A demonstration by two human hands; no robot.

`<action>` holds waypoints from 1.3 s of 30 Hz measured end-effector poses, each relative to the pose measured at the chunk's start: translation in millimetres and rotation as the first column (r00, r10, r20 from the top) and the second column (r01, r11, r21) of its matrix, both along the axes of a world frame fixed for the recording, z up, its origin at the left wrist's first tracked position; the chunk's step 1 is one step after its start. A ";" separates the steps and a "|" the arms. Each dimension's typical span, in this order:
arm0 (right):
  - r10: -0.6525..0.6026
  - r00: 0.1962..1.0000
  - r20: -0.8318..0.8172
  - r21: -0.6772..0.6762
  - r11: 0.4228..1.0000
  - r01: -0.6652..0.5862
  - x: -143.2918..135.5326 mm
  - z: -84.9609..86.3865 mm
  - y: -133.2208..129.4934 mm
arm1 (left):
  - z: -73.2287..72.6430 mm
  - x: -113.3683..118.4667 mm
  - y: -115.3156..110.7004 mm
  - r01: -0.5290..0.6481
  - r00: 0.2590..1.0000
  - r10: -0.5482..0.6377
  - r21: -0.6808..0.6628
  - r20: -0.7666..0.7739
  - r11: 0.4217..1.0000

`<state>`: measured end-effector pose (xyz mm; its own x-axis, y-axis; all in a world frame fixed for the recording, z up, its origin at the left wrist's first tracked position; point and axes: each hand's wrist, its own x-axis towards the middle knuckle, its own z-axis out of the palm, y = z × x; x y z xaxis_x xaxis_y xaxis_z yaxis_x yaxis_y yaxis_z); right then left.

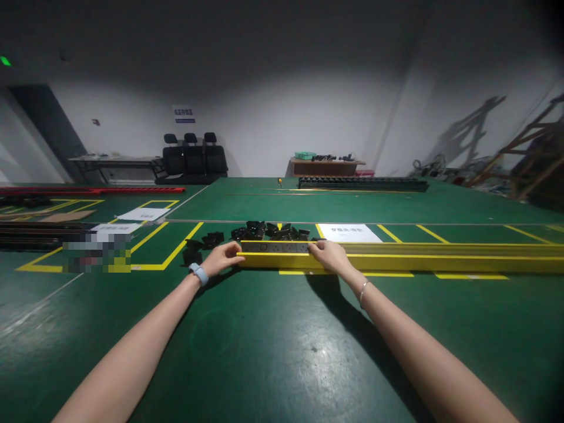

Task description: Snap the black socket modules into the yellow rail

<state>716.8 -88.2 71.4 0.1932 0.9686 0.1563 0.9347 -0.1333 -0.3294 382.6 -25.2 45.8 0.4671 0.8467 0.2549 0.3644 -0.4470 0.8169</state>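
Observation:
A long yellow channel (pixel 396 262) lies across the green table, running out of view at the right. Black socket modules (pixel 282 248) sit in its trough near the left end. My left hand (pixel 222 258), with a light blue band on the wrist, pinches the channel's left end. My right hand (pixel 328 255) reaches over the channel's near wall, fingers closed at the right end of the modules; what its fingertips grip is hidden. Just behind the channel is a pile of loose black parts (pixel 255 230).
A printed white sheet (pixel 350 233) lies behind the channel among yellow tape lines. Dark rails (pixel 361 184) rest at the table's far side. More dark bars (pixel 30 235), papers and a red rail (pixel 141 190) are at the left.

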 end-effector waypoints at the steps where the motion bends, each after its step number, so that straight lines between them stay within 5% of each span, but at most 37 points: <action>1: -0.008 1.000 0.004 0.007 1.000 0.008 -3.8 -1.0 -0.3 | -3.0 0.7 1.0 -0.009 1.000 0.009 0.016 0.001 1.000; 7: -0.056 0.998 0.038 -0.009 0.998 0.056 -11.6 -2.8 0.2 | -14.6 12.9 0.4 -0.180 0.984 0.181 0.087 0.000 0.980; 33: -0.168 0.985 0.036 -0.173 0.970 0.172 -3.9 1.0 14.8 | -14.8 12.1 -2.1 -0.166 0.986 0.166 0.105 0.001 0.981; 36: -0.181 0.983 0.039 -0.157 0.970 0.185 -5.2 1.3 9.6 | -16.5 11.2 -0.3 -0.156 0.987 0.158 0.108 -0.009 0.982; 39: -0.202 0.976 0.076 0.011 0.979 0.202 -11.4 -2.7 1.4 | -17.2 11.0 0.5 -0.145 0.989 0.148 0.127 -0.020 0.981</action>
